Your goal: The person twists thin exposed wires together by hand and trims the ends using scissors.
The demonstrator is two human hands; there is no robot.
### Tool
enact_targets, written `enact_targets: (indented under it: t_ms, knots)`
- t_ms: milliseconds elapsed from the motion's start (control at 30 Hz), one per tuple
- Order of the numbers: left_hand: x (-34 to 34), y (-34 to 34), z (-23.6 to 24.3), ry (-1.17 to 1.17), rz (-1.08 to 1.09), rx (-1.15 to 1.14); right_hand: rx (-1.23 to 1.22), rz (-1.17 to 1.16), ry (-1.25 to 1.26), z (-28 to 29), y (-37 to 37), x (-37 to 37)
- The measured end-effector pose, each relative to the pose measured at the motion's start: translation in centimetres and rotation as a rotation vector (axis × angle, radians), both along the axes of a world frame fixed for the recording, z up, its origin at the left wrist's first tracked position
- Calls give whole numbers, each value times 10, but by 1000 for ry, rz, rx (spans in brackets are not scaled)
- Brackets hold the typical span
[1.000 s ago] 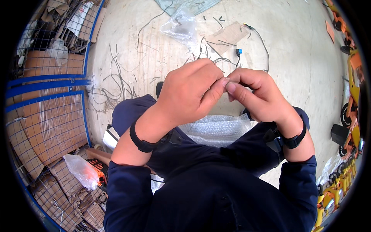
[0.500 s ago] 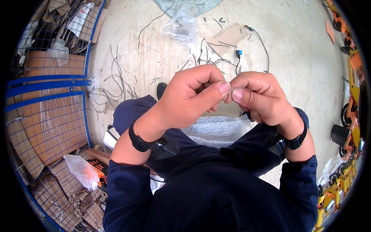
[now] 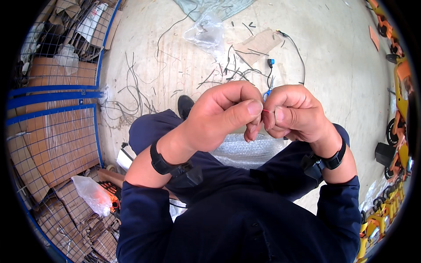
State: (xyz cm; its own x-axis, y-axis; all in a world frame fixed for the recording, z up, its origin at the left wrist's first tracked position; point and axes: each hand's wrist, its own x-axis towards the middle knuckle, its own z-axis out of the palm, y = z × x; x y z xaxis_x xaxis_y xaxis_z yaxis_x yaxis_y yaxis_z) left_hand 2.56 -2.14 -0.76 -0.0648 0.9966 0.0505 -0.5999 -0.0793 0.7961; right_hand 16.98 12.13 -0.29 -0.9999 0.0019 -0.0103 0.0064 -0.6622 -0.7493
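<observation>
One thin red wire (image 3: 267,111) is pinched between two hands, the left hand (image 3: 224,115) and the right hand (image 3: 299,113), fingers curled, tips close together; beyond them one blue-ended connector (image 3: 270,62) is seen.

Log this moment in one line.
left hand: pinching | right hand: pinching | thin red strand: between hands | floor: cardboard piece, clear plastic bag

Sleeves (image 3: 144,215): dark blue cloth is worn.
Wrist straps (image 3: 160,163): black; small black boxes (image 3: 187,175) are fitted beside them.
Trousers (image 3: 151,131): dark blue.
Shoe (image 3: 185,106): black.
</observation>
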Motion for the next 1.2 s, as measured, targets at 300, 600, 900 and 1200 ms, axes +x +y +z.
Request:
enact_targets:
  t_ms: [300, 600, 900, 1200]
  knots:
    - [5, 5, -1, 292, 246, 4, -14, -36, 0, -7, 7, -1]
    - [0, 4, -1, 423, 218, -83, 204, -98, -82, 2, 12, 3]
    - [-16, 6, 3, 1085, 379, 139, 400, -131, -78, 1, 10, -1]
    - [-19, 11, 2, 1466, 539, 367, 336, 6, -177, 3, 12, -4]
